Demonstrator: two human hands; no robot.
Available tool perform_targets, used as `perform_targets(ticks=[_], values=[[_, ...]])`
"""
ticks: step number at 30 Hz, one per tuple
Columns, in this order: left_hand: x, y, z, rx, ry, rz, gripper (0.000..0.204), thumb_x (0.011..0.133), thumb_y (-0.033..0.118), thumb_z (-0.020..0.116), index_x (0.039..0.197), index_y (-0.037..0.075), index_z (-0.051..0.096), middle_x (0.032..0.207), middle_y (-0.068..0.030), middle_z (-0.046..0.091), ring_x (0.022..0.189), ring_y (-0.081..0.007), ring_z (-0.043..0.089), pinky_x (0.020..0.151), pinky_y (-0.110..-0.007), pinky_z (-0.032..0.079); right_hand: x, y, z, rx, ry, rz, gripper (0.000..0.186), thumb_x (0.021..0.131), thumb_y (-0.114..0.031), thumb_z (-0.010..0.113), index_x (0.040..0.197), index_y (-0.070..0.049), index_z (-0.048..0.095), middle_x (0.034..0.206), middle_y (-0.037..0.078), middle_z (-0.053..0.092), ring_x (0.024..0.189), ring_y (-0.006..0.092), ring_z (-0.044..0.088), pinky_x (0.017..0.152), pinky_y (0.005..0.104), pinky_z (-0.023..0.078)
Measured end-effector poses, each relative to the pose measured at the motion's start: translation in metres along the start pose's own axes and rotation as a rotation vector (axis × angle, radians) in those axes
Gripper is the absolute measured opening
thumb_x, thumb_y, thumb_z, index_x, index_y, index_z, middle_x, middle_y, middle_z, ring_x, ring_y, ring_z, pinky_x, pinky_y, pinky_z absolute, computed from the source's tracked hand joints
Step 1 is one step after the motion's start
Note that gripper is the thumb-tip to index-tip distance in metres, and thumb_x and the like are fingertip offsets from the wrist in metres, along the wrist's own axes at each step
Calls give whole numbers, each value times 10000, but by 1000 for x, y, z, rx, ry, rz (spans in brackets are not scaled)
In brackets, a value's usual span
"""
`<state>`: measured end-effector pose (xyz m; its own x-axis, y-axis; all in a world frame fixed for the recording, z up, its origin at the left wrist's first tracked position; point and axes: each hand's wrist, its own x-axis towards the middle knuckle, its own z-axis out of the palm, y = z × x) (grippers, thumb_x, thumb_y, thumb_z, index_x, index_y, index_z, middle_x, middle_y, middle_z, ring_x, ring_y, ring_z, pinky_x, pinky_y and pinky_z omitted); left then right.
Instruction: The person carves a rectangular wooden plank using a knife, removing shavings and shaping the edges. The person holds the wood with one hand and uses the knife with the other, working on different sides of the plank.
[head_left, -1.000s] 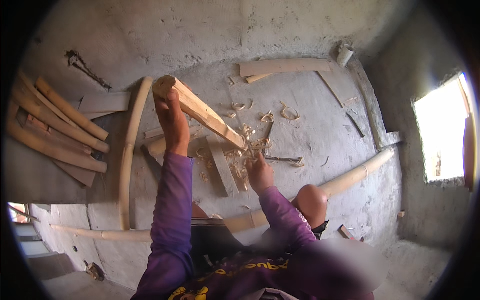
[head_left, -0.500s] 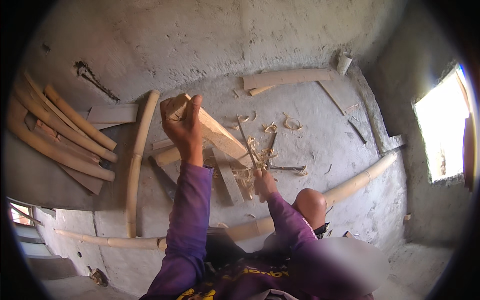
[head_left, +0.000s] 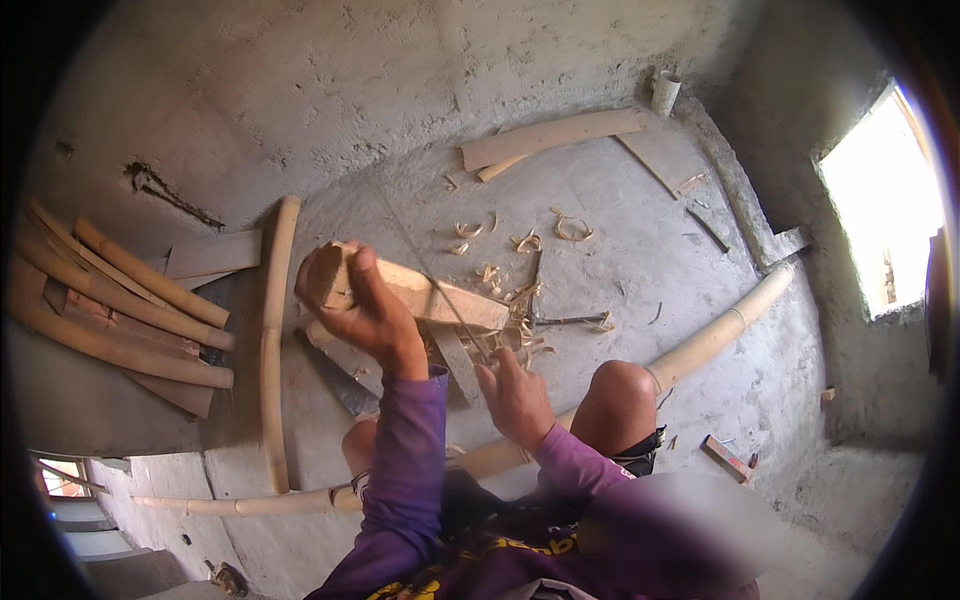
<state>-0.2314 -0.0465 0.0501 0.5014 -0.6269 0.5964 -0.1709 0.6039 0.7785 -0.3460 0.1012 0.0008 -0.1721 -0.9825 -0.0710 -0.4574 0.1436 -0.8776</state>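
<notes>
My left hand (head_left: 375, 325) is wrapped round the upper end of a thick, pale length of timber (head_left: 475, 311), which slants down to the right. In my closed right hand (head_left: 517, 402) is the handle of a long, thin knife (head_left: 436, 283). Its blade points up and left, crossing over the timber's face, and is blurred toward the tip. Whether the edge touches the wood, I cannot tell. Curled wood shavings (head_left: 524, 300) lie on the floor around the timber's lower end.
A long bamboo pole (head_left: 735, 322) runs across the floor by my knees. Another bamboo pole (head_left: 272, 350) lies to the left, with several bamboo lengths (head_left: 150, 312) beyond it. Boards (head_left: 555, 138) lie near the far wall. A red-edged tool (head_left: 728, 458) rests at the right.
The timber's upper end has come down and nearer, with my left hand on it. The knife has swung so its blade leans further left. My right hand is slightly lower; the view has tilted.
</notes>
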Motion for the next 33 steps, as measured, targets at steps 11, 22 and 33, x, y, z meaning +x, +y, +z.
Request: perform_targets(ticks=[11,22,33], values=[[-19,8,-10,216,-48,80,466,1009,242,638,1316,-28,413,1196,-161,526,1061,-238,581,921,-357,500,-17,-8,-14,53,108,-135,278,1031,-283,549,1057,-7,533,685,199,624,598,427,632,552,462,485],[-31,16,-16,173,-25,73,443,1009,247,633,1274,-47,435,1118,-157,582,953,-221,633,803,-340,541,-27,7,-18,139,98,-143,334,1037,-331,546,1006,1,541,656,214,608,633,438,642,565,472,482],[-30,21,-18,265,-73,144,549,990,318,649,1325,-44,408,1163,-164,556,1027,-240,628,840,-347,539,-14,2,-40,232,-193,211,358,1032,-353,563,1034,5,535,765,296,623,700,507,629,585,517,466]])
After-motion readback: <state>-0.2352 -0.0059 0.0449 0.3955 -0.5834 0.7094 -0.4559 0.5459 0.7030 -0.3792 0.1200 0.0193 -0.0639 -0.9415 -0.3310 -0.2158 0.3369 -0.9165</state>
